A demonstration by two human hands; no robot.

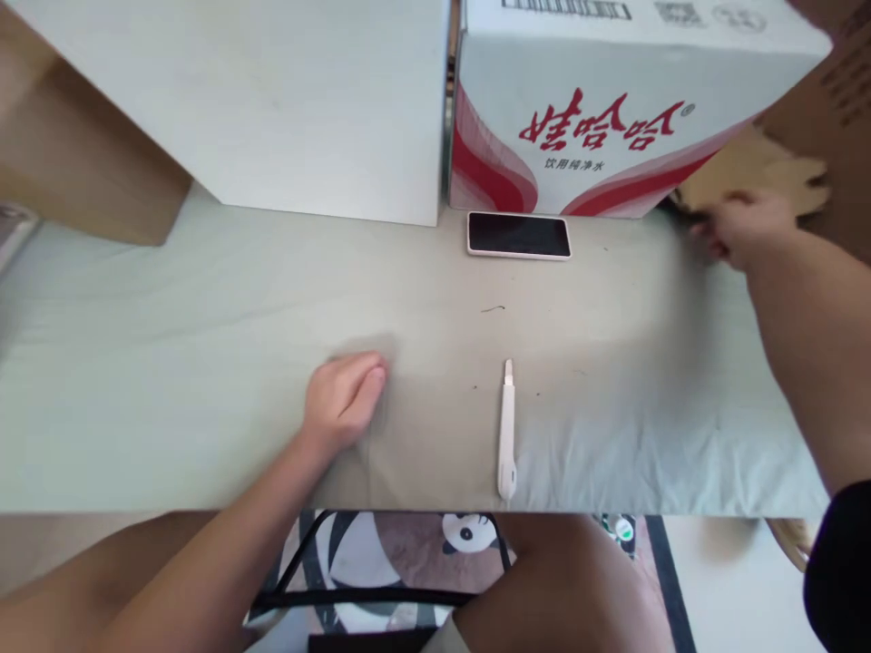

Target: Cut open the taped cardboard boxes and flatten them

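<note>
My left hand (346, 396) rests closed in a loose fist on the cloth-covered table (259, 290), with nothing showing in its fingers. Far to the right, my right hand (752, 227) is by the lower right corner of a white and red carton (592, 63). Its fingers are pinched together near something small and dark, too blurred to name. Between the two hands lies a slim white craft knife (507, 440), its narrow tip pointing away from me. A phone (519, 236) with a dark screen and pale edge lies flat at the foot of the carton.
A large white box (306, 109) stands at the back, left of the carton. Brown cardboard (88, 154) is at the far left, and more cardboard (748, 168) lies behind my right hand. Small dark thread bits (494, 309) lie on the cloth. The table's front edge runs above my legs.
</note>
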